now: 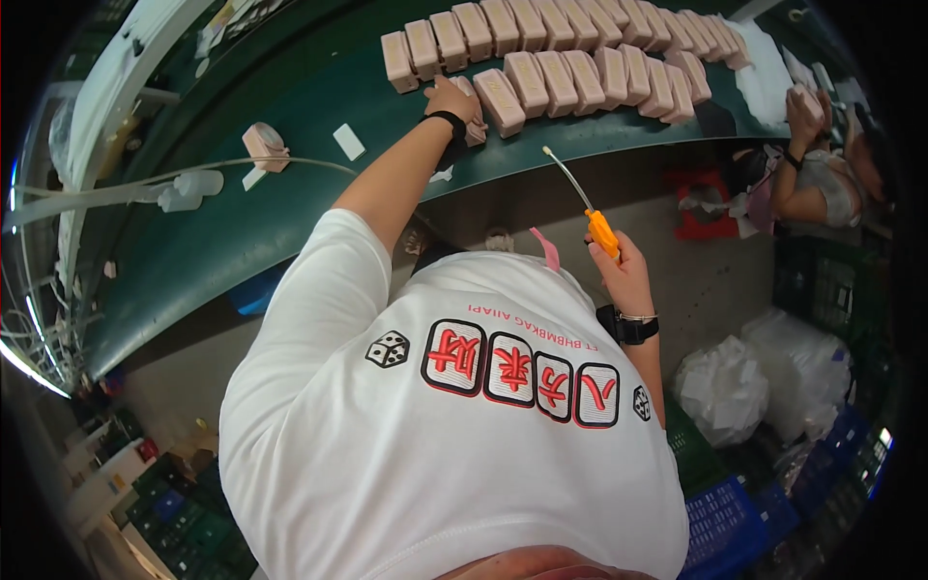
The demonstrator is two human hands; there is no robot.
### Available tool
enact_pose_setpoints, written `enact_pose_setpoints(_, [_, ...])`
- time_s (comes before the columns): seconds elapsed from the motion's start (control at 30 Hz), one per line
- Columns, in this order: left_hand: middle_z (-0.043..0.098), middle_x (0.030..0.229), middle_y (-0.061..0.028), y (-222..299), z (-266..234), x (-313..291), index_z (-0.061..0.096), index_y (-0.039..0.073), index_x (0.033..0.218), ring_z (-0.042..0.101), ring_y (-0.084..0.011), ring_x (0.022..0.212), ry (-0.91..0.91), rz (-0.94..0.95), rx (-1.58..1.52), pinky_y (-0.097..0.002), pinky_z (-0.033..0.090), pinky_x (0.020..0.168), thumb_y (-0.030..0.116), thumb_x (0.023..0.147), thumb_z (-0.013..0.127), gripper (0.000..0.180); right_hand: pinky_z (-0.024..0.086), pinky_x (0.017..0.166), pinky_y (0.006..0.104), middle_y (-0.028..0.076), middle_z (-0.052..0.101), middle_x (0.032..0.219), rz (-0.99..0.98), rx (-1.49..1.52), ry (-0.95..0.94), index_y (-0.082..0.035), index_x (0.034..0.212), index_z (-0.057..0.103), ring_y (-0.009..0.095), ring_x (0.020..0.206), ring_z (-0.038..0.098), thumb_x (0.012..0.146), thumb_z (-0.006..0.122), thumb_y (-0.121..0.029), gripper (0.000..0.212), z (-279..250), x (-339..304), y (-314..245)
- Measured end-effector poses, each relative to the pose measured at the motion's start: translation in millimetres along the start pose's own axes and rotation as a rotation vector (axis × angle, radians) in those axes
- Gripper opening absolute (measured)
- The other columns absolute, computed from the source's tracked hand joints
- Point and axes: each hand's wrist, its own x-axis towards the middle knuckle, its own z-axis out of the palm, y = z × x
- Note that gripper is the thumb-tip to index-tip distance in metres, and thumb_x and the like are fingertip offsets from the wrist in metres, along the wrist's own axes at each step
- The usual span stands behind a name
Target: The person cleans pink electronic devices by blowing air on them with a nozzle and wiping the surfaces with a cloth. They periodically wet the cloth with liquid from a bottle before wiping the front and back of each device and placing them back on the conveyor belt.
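My left hand reaches across the green work surface, its fingers curled over a pink, box-shaped piece at the near left end of the front row. Part of that piece is hidden under the fingers. Just right of it, a pink box leans in the same row. My right hand, held in front of my body off the edge of the surface, grips an orange-handled tool. A long thin metal shaft with a pale tip extends from the handle, pointing up and left towards the boxes.
A back row of pink boxes curves away to the right. Left on the surface lie another pink box, a white rectangular piece and a thin hose. At right, a co-worker's hand holds a pink box. Clear plastic bags and crates stand on the floor.
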Motion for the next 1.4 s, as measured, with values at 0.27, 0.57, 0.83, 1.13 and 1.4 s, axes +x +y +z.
enact_pose_setpoints(0.27, [0.029,0.142,-0.0320,-17,31,-22,0.014,-0.008,0.146,0.042,-0.0470,0.128,0.115,0.163,-0.261,-0.0438,0.040,0.107,0.033,0.076,0.073,0.100,0.033,0.049,0.0169,-0.006,0.056,0.078,-0.028,0.035,0.020,-0.004,0.107,0.064,0.000,0.056,0.041,0.094,0.064,-0.021,0.021,-2,-8,21])
enact_pose_setpoints(0.57, [0.030,0.141,-0.0276,-36,77,-60,0.017,-0.003,0.146,0.037,-0.0431,0.130,0.362,0.342,-0.366,-0.0438,0.037,0.108,0.018,0.055,0.092,0.120,0.036,0.052,0.0188,-0.004,0.055,0.077,0.011,-0.045,-0.026,-0.003,0.105,0.063,0.002,0.059,0.043,0.094,0.065,-0.021,0.022,2,4,11])
enact_pose_setpoints(0.83, [0.043,0.135,-0.0222,-39,62,-27,0.032,0.000,0.141,0.038,-0.0415,0.130,0.287,0.440,-0.495,-0.0445,0.037,0.109,0.021,0.057,0.092,0.105,0.036,0.051,0.0195,-0.005,0.051,0.073,0.101,-0.006,-0.081,-0.003,0.102,0.062,0.002,0.060,0.043,0.093,0.066,-0.020,0.020,16,12,-2])
enact_pose_setpoints(1.13, [0.048,0.129,-0.0179,-125,-36,2,0.048,0.006,0.129,0.042,-0.0386,0.126,0.511,0.535,-0.261,-0.0448,0.036,0.108,0.013,0.065,0.078,0.071,0.036,0.052,0.0194,-0.005,0.051,0.075,0.096,-0.069,-0.194,-0.003,0.107,0.061,0.002,0.061,0.044,0.093,0.065,-0.020,0.022,51,50,-24])
enact_pose_setpoints(1.4, [0.043,0.129,-0.0231,-285,-213,48,0.048,0.001,0.126,0.038,-0.0400,0.123,1.233,-0.188,-0.182,-0.0463,0.031,0.107,0.019,0.066,0.078,0.069,0.039,0.058,0.0192,-0.003,0.057,0.083,-0.045,-0.141,-0.281,-0.001,0.114,0.062,0.004,0.065,0.047,0.092,0.066,-0.015,0.027,120,71,-51])
